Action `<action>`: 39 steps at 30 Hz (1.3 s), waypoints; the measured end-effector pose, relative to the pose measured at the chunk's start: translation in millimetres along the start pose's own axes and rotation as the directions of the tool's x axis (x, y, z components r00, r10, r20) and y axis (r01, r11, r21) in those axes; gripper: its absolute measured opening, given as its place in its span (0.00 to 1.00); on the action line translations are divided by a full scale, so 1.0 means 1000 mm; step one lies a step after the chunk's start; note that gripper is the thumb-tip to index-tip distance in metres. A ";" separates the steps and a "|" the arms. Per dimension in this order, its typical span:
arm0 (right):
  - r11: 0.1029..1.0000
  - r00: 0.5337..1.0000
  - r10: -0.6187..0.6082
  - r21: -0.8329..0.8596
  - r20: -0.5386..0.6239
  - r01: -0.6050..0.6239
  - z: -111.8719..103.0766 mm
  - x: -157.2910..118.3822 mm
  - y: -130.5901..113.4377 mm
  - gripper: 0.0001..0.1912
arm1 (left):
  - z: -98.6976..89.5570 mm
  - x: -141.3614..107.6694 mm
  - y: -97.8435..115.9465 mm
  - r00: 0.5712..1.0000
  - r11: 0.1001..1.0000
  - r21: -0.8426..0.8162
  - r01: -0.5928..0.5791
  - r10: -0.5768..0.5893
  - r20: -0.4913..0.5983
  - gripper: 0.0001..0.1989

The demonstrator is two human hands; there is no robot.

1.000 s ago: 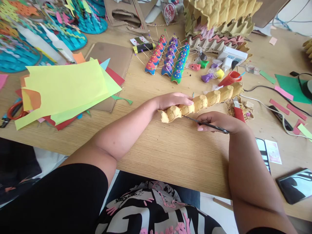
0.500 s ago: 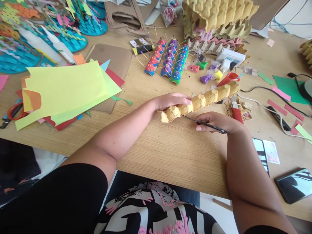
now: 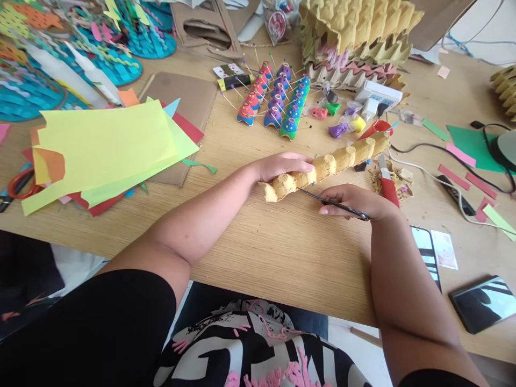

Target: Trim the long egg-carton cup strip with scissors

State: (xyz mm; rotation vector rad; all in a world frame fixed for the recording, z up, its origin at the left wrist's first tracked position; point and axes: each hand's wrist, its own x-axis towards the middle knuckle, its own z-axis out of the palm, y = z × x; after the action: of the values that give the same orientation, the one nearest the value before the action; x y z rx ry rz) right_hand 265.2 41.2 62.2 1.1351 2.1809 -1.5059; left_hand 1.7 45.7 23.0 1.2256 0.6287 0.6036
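A long yellow-tan strip of egg carton (image 3: 344,157) slants over the middle of the table. My left hand (image 3: 282,165) grips it near its lower left end, with the fingers over the top. Dark scissors (image 3: 342,207) are in my right hand (image 3: 346,201), below the strip. Their tip meets the strip's lower edge, just right of the second bump from the left end. Behind the strip stand three painted carton strips with pins, one red (image 3: 250,101), one purple (image 3: 276,107) and one blue-green (image 3: 294,110).
Yellow paper sheets (image 3: 108,145) lie at the left. Egg trays (image 3: 358,27) are stacked at the back. Right of the strip are a red-handled knife (image 3: 389,188), cables, paper scraps and a black phone (image 3: 484,303). Orange-handled scissors (image 3: 18,185) rest at the far left.
The whole view has shifted slightly, so things appear a little further left. Both hands keep their hold, and the strip's right end looks slightly lower relative to the red cup.
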 end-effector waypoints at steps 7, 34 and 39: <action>0.999 0.999 -0.007 0.034 -0.053 0.009 0.002 -0.001 -0.002 0.28 | 0.001 0.001 -0.001 0.997 0.999 -0.019 -0.034 0.032 -0.067 0.22; 0.928 0.683 -0.232 0.052 -0.693 0.368 0.030 0.020 -0.010 0.26 | 0.007 0.015 -0.014 0.777 0.847 -0.091 -0.524 0.432 -0.458 0.19; 0.989 0.538 -0.111 -0.146 -0.836 -0.023 0.037 0.025 -0.011 0.23 | 0.006 0.018 -0.020 0.657 0.810 0.114 -0.575 0.540 -0.525 0.27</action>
State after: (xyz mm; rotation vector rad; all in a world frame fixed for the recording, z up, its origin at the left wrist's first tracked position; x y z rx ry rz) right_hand 232.9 18.7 38.4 2.0884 2.8362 -0.8027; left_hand 20.4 49.9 3.0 1.1870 0.6806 1.5289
